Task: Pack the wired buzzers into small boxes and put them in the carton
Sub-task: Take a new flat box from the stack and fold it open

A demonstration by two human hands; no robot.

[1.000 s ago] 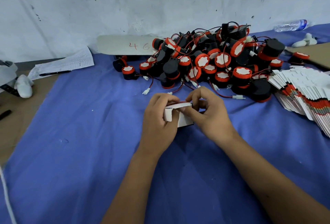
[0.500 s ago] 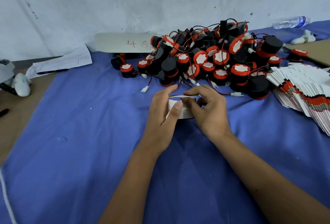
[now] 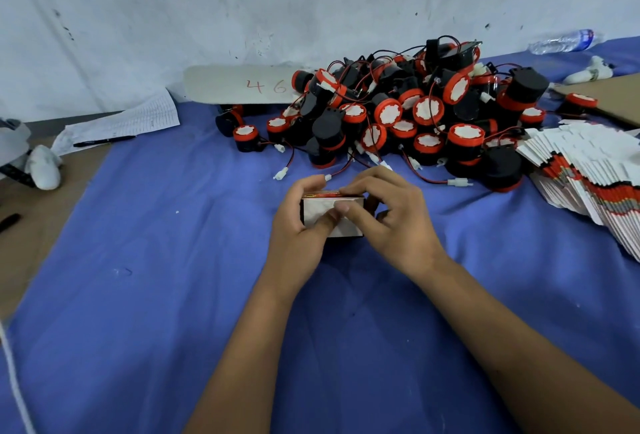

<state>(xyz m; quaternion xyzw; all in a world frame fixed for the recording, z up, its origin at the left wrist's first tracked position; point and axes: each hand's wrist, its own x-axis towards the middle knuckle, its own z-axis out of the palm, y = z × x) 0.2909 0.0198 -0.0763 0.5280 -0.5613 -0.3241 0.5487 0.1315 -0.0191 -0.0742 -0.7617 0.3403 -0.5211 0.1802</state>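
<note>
Both hands were on one small box (image 3: 332, 217) around the middle of the blue cloth (image 3: 156, 278), just in front of the buzzer pile (image 3: 398, 115). Left hand (image 3: 299, 222) was wrapped round the box's left side w/ fingers curled over the top edge, thumb across the white front. Right hand (image 3: 394, 219) pinched the top flap, fingers bent over the red-printed top & thumb pressing the front. Couldn't tell if a buzzer was inside, box looked shut or nearly.

Pile of black/red buzzers w/ loose wires sat toward the far edge by the wall. Stack of flat boxes (image 3: 588, 174) fanned out at the right edge. Cardboard strip (image 3: 239, 85) w/ "46" in red leaned at the back, lined paper (image 3: 121, 124) w/ a pen (image 3: 104, 141) at the far left, water bottle (image 3: 564, 41) at the far right corner.
</note>
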